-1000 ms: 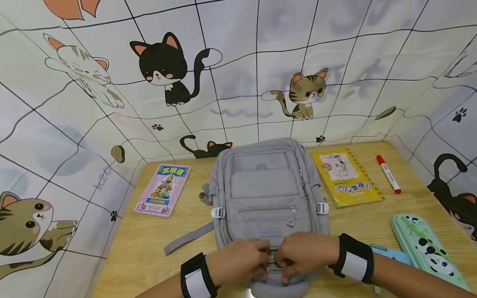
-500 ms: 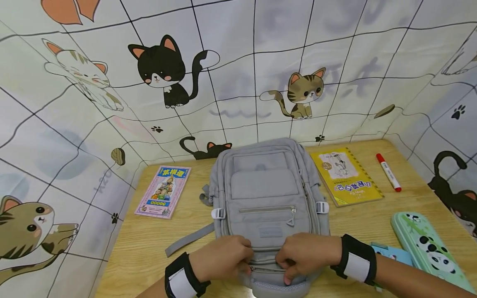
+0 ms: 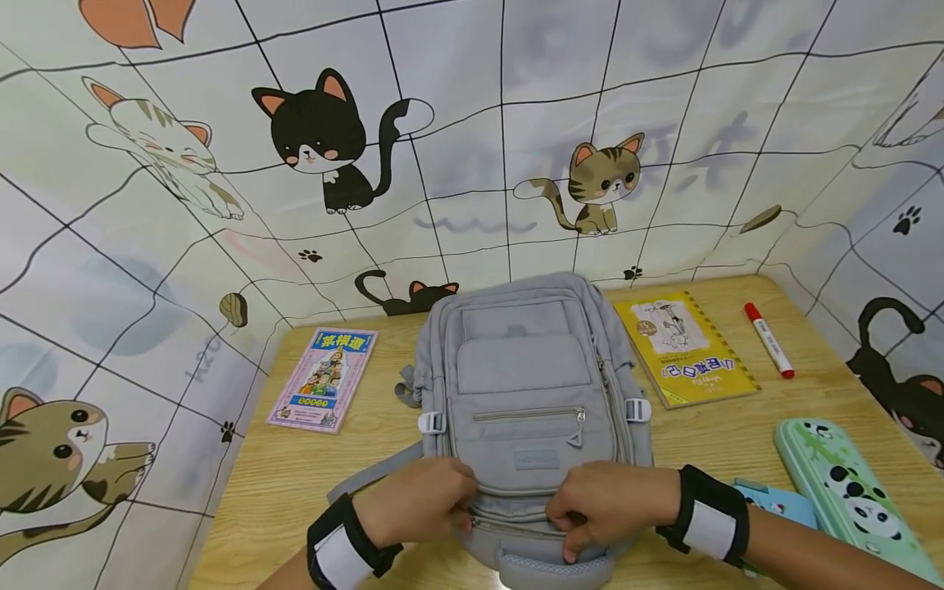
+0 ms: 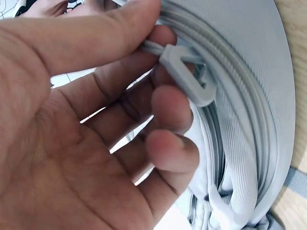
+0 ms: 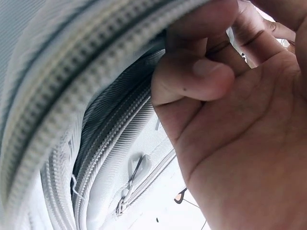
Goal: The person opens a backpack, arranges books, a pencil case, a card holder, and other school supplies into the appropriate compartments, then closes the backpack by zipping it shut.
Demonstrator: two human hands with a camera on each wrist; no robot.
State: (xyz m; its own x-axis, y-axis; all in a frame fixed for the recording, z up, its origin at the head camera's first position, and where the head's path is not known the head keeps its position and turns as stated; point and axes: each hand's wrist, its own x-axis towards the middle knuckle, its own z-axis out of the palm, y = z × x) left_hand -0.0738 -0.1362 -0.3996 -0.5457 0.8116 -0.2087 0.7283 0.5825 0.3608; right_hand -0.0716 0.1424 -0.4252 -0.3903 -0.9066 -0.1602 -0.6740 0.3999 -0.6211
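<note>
At the backpack's [image 3: 525, 369] near end, the left hand [image 3: 419, 501] pinches a zipper pull [image 4: 183, 75], the right hand [image 3: 603, 503] grips fabric [image 5: 62, 88].

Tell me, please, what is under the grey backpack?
The wooden table is under the grey backpack; a grey strap sticks out on the left. Anything else beneath is covered.

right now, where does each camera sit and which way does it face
Head: on the head, facing forward and down at the gray backpack; left hand, right hand and forearms show.
Left wrist: worn there, facing a zipper pull; left hand shows.
Right wrist: worn there, facing zipper teeth; right hand shows.
Both wrist views share the backpack.
</note>
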